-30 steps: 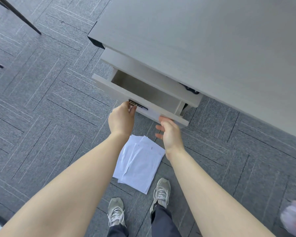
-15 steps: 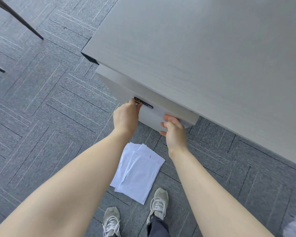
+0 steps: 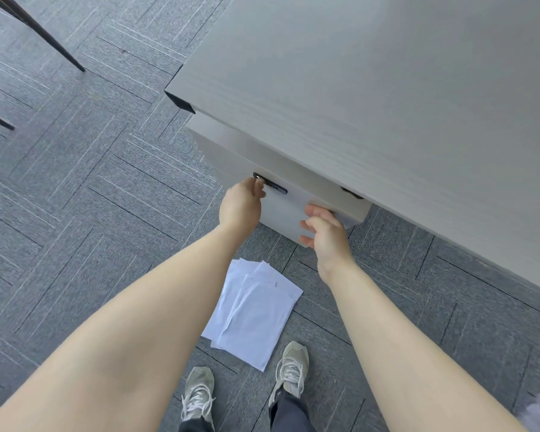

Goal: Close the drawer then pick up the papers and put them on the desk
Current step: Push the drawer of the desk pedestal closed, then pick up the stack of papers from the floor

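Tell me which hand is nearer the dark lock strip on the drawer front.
Left. The left hand has its fingertips right at the near end of the lock strip on the drawer front. The right hand rests lower on that front, off to the right.

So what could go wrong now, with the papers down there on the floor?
The papers lie loose on the carpet right in front of the shoes, so a step forward could crumple them or make a foot slip. They are fanned out, not squared up, so grabbing them in one go might leave a sheet behind. Both the left hand and right hand are at the drawer; fingers could get pinched if it isn't fully shut.
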`<state>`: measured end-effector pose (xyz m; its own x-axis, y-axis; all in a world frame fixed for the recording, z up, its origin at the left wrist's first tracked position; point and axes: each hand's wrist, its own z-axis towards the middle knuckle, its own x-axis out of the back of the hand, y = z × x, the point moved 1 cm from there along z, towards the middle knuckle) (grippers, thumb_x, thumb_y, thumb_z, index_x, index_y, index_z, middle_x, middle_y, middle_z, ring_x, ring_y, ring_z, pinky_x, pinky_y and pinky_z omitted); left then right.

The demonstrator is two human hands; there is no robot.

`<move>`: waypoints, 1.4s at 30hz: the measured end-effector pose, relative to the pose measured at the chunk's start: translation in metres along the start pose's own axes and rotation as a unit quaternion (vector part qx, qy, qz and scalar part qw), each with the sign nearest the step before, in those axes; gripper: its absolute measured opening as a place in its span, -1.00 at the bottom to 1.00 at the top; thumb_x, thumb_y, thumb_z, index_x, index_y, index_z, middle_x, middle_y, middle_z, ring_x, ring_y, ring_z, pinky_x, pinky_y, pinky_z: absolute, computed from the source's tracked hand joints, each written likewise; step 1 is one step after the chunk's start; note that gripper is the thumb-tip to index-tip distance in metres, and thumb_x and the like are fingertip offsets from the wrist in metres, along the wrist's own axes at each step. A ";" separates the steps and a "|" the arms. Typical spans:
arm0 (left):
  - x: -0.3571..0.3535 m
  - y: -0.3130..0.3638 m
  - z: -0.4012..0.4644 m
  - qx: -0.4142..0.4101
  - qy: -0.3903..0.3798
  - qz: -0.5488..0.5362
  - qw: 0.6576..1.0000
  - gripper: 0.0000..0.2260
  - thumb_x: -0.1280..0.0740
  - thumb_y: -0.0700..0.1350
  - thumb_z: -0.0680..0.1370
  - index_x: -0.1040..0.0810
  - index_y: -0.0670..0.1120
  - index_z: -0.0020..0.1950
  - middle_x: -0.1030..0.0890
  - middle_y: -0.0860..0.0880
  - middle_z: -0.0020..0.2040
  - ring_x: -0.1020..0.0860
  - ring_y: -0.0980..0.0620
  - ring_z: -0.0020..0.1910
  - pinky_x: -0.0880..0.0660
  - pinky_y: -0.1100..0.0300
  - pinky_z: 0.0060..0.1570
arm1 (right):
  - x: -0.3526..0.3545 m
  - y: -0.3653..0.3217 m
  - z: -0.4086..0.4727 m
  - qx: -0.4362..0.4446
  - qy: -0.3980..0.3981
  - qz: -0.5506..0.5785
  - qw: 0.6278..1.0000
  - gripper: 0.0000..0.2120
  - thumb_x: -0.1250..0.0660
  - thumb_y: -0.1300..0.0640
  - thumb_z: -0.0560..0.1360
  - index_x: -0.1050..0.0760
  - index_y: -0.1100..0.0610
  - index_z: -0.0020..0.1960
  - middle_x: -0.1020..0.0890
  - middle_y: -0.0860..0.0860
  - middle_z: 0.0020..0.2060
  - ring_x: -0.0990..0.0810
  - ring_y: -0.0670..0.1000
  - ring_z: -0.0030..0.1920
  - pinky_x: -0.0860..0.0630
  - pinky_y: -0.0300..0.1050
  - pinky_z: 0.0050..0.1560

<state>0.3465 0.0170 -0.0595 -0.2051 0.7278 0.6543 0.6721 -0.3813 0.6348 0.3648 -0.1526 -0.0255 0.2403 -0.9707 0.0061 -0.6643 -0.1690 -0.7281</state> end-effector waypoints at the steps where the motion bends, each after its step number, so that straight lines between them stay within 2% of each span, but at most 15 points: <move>1: 0.002 -0.001 0.000 0.011 -0.012 -0.005 1.000 -0.63 -0.04 0.18 0.56 -0.54 0.00 -0.05 -0.70 -0.07 -0.01 -0.66 -0.18 -0.06 -0.56 -0.10 0.01 | -0.001 -0.001 -0.002 0.000 -0.004 -0.003 1.000 -0.65 -0.15 0.28 0.54 -0.47 0.17 0.29 -0.52 0.00 0.21 -0.51 0.05 0.21 -0.47 -0.09 -0.01; 6: 0.020 -0.018 -0.029 0.074 -0.056 -0.033 0.995 -0.43 -0.09 0.19 0.60 -0.36 -0.23 0.40 -0.51 -0.25 0.33 -0.49 -0.23 0.28 -0.40 -0.05 0.22 | -0.008 -0.001 -0.024 -0.009 -0.003 -0.009 1.000 -0.75 -0.20 0.19 0.53 -0.48 0.00 0.17 -0.60 0.07 0.18 -0.53 0.04 0.07 -0.47 -0.10 -0.10; 9: 0.031 -0.069 -0.068 0.081 -0.073 -0.044 0.993 -0.48 -0.08 0.17 0.60 -0.43 -0.17 0.36 -0.58 -0.23 0.26 -0.53 -0.23 0.22 -0.43 -0.06 0.21 | -0.015 0.024 -0.049 -0.021 0.007 -0.035 0.999 -0.77 -0.23 0.18 0.51 -0.51 -0.01 0.13 -0.62 0.11 0.21 -0.55 0.04 0.02 -0.49 -0.08 -0.07; 11: 0.029 -0.114 -0.090 0.105 -0.093 -0.052 0.989 -0.56 -0.09 0.15 0.59 -0.52 -0.15 0.19 -0.62 -0.20 0.16 -0.57 -0.22 0.14 -0.49 -0.08 0.16 | -0.021 0.054 -0.062 -0.046 0.019 -0.050 0.998 -0.71 -0.24 0.18 0.50 -0.50 0.03 0.20 -0.63 0.11 0.16 -0.56 0.05 -0.01 -0.50 -0.04 -0.05; 15: 0.009 -0.221 -0.125 0.168 -0.136 -0.047 0.975 -0.69 -0.09 0.13 0.58 -0.45 -0.08 -0.09 -0.56 -0.10 -0.08 -0.54 -0.07 -0.13 -0.52 -0.09 0.02 | -0.028 0.153 -0.067 -0.121 0.056 -0.077 0.988 -0.66 -0.21 0.21 0.51 -0.47 0.09 0.27 -0.62 0.11 0.03 -0.53 0.05 -0.17 -0.50 -0.05 -0.12; 17: -0.014 -0.278 -0.130 0.192 -0.148 -0.045 0.969 -0.71 -0.10 0.11 0.59 -0.43 -0.08 -0.09 -0.52 -0.11 -0.09 -0.48 -0.06 -0.15 -0.52 -0.10 0.01 | -0.030 0.219 -0.056 -0.165 0.064 -0.097 0.979 -0.73 -0.17 0.21 0.52 -0.46 0.09 0.20 -0.59 0.11 -0.05 -0.49 0.05 -0.24 -0.44 -0.11 -0.26; 20: -0.055 -0.355 -0.123 0.234 -0.162 -0.034 0.958 -0.66 -0.13 0.04 0.62 -0.52 -0.15 0.19 -0.54 -0.15 0.08 -0.51 -0.14 0.04 -0.43 -0.01 0.05 | -0.030 0.316 -0.029 -0.235 0.070 -0.126 0.961 -0.76 -0.15 0.24 0.52 -0.45 0.11 0.15 -0.55 0.11 -0.13 -0.43 0.06 -0.31 -0.33 -0.16 -0.35; 22: -0.094 -0.412 -0.111 0.244 -0.162 -0.026 0.956 -0.58 -0.14 0.04 0.62 -0.44 -0.19 0.37 -0.52 -0.15 0.27 -0.47 -0.17 0.25 -0.36 0.05 0.13 | -0.025 0.395 0.004 -0.256 0.072 -0.142 0.954 -0.83 -0.15 0.26 0.49 -0.43 0.13 0.05 -0.50 0.11 -0.19 -0.35 0.05 -0.38 -0.27 -0.17 -0.37; 25: -0.137 -0.471 -0.082 0.235 -0.158 0.000 0.959 -0.51 -0.16 0.06 0.60 -0.37 -0.19 0.44 -0.46 -0.18 0.40 -0.43 -0.19 0.34 -0.36 -0.03 0.28 | -0.012 0.476 0.048 -0.264 0.105 -0.186 0.941 -0.97 -0.22 0.22 0.42 -0.42 0.14 -0.15 -0.47 0.10 -0.27 -0.38 0.08 -0.36 -0.36 -0.15 -0.35; 27: -0.167 -0.510 -0.054 0.229 -0.143 0.026 0.962 -0.48 -0.19 0.07 0.58 -0.36 -0.25 0.42 -0.45 -0.25 0.40 -0.43 -0.26 0.34 -0.38 -0.09 0.29 | -0.005 0.528 0.088 -0.248 0.118 -0.222 0.936 -0.91 -0.26 0.16 0.39 -0.37 0.15 -0.25 -0.48 0.09 -0.30 -0.44 0.10 -0.34 -0.44 -0.05 -0.28; 29: -0.191 -0.541 -0.027 0.221 -0.120 0.064 0.966 -0.48 -0.22 0.05 0.55 -0.39 -0.33 0.32 -0.45 -0.35 0.34 -0.46 -0.34 0.28 -0.42 -0.15 0.21 | -0.001 0.561 0.123 -0.229 0.147 -0.231 0.934 -0.85 -0.31 0.10 0.38 -0.40 0.16 -0.18 -0.49 0.10 -0.26 -0.49 0.13 -0.27 -0.43 -0.02 -0.19; 31: -0.207 -0.563 -0.006 0.224 -0.100 0.097 0.965 -0.52 -0.25 0.05 0.53 -0.41 -0.28 0.30 -0.40 -0.31 0.34 -0.45 -0.33 0.25 -0.43 -0.12 0.13 | 0.006 0.585 0.151 -0.218 0.192 -0.245 0.925 -0.68 -0.37 0.05 0.39 -0.49 0.26 0.00 -0.57 0.18 -0.13 -0.58 0.19 -0.11 -0.42 -0.07 -0.14; 34: -0.227 -0.577 0.015 0.243 -0.046 0.101 0.964 -0.46 -0.31 0.11 0.44 -0.38 -0.18 0.31 -0.39 -0.23 0.33 -0.41 -0.27 0.28 -0.40 -0.14 0.24 | 0.004 0.607 0.182 -0.193 0.246 -0.255 0.915 -0.40 -0.42 -0.13 0.24 -0.56 0.33 0.06 -0.67 0.24 0.02 -0.66 0.25 0.03 -0.51 -0.02 -0.09; 37: -0.247 -0.574 0.022 0.227 -0.021 0.096 0.969 -0.45 -0.34 0.14 0.40 -0.40 -0.19 0.25 -0.48 -0.21 0.26 -0.43 -0.24 0.28 -0.39 -0.14 0.26 | -0.015 0.613 0.198 -0.152 0.245 -0.271 0.918 -0.53 -0.40 -0.13 0.21 -0.61 0.25 -0.10 -0.70 0.21 -0.11 -0.68 0.22 -0.09 -0.55 -0.05 -0.18; 42: -0.271 -0.557 0.020 0.210 -0.040 0.075 0.974 -0.42 -0.37 0.19 0.37 -0.46 -0.17 0.23 -0.49 -0.18 0.23 -0.45 -0.22 0.27 -0.42 -0.11 0.24 | -0.049 0.594 0.197 -0.121 0.201 -0.278 0.931 -0.80 -0.37 0.14 0.35 -0.46 0.21 -0.39 -0.51 0.15 -0.43 -0.46 0.14 -0.41 -0.27 -0.15 -0.44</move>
<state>0.0421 0.0431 -0.5987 -0.0369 0.7307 0.6818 0.9254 -0.2325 0.2993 0.0980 -0.1715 -0.5930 0.3436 -0.6985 0.6278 -0.6679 -0.6517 -0.3596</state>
